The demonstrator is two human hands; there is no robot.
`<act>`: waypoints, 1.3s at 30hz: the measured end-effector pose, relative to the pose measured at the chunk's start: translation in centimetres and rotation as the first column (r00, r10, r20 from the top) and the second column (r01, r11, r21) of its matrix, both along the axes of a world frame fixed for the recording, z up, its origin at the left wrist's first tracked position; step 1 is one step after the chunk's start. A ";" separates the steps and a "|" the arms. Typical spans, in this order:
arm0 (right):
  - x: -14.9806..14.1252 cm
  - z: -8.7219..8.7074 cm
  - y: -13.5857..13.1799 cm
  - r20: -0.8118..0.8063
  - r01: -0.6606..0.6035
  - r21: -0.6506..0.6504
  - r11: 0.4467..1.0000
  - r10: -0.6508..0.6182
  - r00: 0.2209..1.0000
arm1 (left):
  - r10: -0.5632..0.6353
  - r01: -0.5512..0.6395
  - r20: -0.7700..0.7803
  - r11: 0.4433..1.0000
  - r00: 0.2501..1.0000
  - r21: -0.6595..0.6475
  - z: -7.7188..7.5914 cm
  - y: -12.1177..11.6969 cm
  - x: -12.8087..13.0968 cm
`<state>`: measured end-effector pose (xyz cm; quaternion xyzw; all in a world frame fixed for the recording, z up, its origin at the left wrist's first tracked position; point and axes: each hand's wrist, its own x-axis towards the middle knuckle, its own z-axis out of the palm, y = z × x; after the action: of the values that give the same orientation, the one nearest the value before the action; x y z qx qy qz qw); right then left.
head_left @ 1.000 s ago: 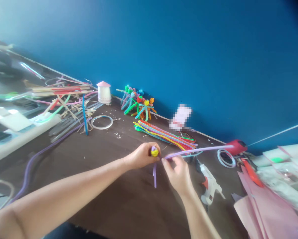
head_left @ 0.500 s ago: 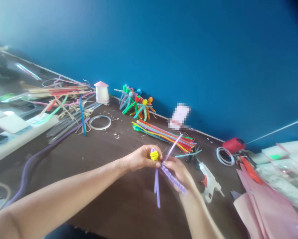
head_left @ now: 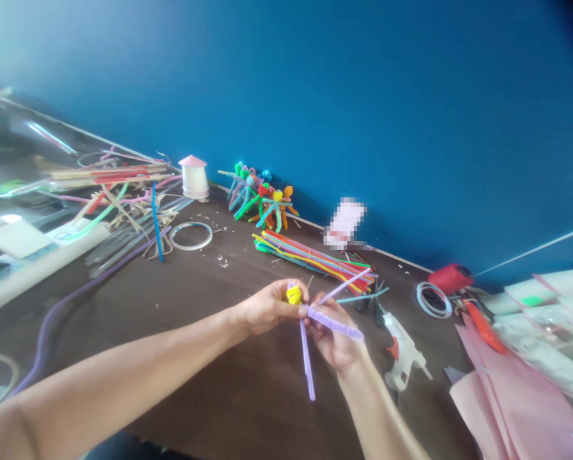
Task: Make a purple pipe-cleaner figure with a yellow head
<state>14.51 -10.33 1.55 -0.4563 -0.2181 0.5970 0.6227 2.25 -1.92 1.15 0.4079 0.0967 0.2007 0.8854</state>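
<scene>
My left hand [head_left: 267,308] grips a small yellow pipe-cleaner ball [head_left: 294,294] between fingers and thumb, above the dark wooden table. Lilac chenille stems [head_left: 331,322] run from that ball. One hangs straight down and another crosses my right hand [head_left: 334,338], whose fingers pinch it against the left fingertips. A thin stretch of lilac stem rises to the right, toward a bundle of multicoloured pipe cleaners [head_left: 310,255]. Both hands are close together and touching.
A white hot glue gun [head_left: 401,351] and scissors [head_left: 370,300] lie right of my hands. Pink paper sheets [head_left: 506,409] and a red spool [head_left: 450,278] are further right. Finished pipe-cleaner figures [head_left: 262,201] stand against the blue wall, with scraps and straws at left.
The lilac stem has swung from pointing along my right wrist to lying crosswise over my right fingers. My hands have stayed close together around the yellow ball.
</scene>
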 end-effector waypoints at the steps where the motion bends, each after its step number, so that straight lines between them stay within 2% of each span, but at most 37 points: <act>1: -0.1 0.0 0.0 0.024 0.023 0.014 1.000 -0.023 0.999 | 0.024 -0.024 -0.005 1.000 1.000 -0.012 -0.1 0.0 0.1; 4: -0.4 -0.1 0.2 0.174 0.137 0.101 0.985 -0.153 0.973 | 0.114 -0.116 -0.040 0.991 0.993 -0.061 -0.3 -0.1 0.3; 6: -0.5 -0.2 0.2 0.337 0.210 0.161 0.964 -0.254 0.907 | 0.177 -0.183 -0.074 0.980 0.981 -0.081 -0.5 0.0 0.5; 10: -0.3 -0.3 0.2 0.681 0.214 0.254 0.943 -0.332 0.652 | 0.282 -0.293 -0.120 0.953 0.952 -0.078 -0.7 0.1 0.8; 12: -0.1 -0.3 0.2 0.771 0.169 0.294 0.941 -0.338 0.540 | 0.309 -0.323 -0.142 0.943 0.940 -0.085 -0.8 0.1 0.8; 13: 0.0 -0.4 0.2 0.790 0.154 0.304 0.940 -0.339 0.511 | 0.311 -0.326 -0.148 0.941 0.939 -0.093 -0.9 0.1 0.8; 15: 0.0 -0.6 0.2 0.784 0.153 0.293 0.944 -0.329 0.527 | 0.261 -0.278 -0.144 0.954 0.954 -0.110 -0.9 0.1 0.7; 16: -0.1 -0.7 0.3 0.755 0.165 0.270 0.949 -0.315 0.576 | 0.220 -0.236 -0.132 0.965 0.966 -0.114 -0.9 0.1 0.7; 18: -0.4 -0.8 0.3 0.640 0.184 0.194 0.964 -0.266 0.720 | 0.151 -0.163 -0.105 0.980 0.983 -0.111 -0.9 0.0 0.6; 20: -0.6 -0.8 0.4 0.497 0.190 0.123 0.974 -0.226 0.838 | 0.145 -0.154 -0.096 0.983 0.985 -0.098 -0.8 -0.1 0.6; 22: -0.8 -0.7 0.4 0.431 0.197 0.093 0.976 -0.218 0.875 | 0.185 -0.194 -0.104 0.977 0.977 -0.087 -0.7 -0.2 0.7; 24: -0.7 -0.6 0.4 0.498 0.215 0.103 0.971 -0.238 0.834 | 0.221 -0.232 -0.120 0.969 0.968 -0.087 -0.7 -0.3 0.7; 26: -0.6 -0.5 0.4 0.659 0.207 0.165 0.964 -0.264 0.704 | 0.258 -0.272 -0.141 0.958 0.956 -0.093 -0.8 -0.2 0.8; 29: -0.2 -0.6 0.3 0.871 0.107 0.278 0.955 -0.298 0.390 | 0.326 -0.341 -0.171 0.937 0.930 -0.073 -1.1 -0.1 0.9; 31: 0.0 -0.6 0.1 0.943 0.010 0.286 0.958 -0.283 0.177 | 0.377 -0.387 -0.181 0.922 0.909 -0.025 -1.2 0.0 0.9; 33: 0.0 -0.5 -0.1 0.968 -0.071 0.252 0.965 -0.252 0.012 | 0.420 -0.423 -0.194 0.906 0.887 0.027 -1.2 0.1 1.0; 35: -0.1 -0.3 -0.3 0.968 -0.124 0.226 0.966 -0.238 -0.084 | 0.452 -0.445 -0.211 0.892 0.867 0.082 -1.2 0.1 1.1; 39: -0.4 0.2 -0.5 0.948 -0.189 0.199 0.962 -0.238 -0.212 | 0.534 -0.478 -0.199 0.836 0.822 0.269 -1.2 0.2 1.0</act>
<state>14.16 -10.85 1.75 -0.6630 -0.6911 -0.0316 0.2860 3.28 -1.68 -0.05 0.4804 0.2985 0.3820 0.7309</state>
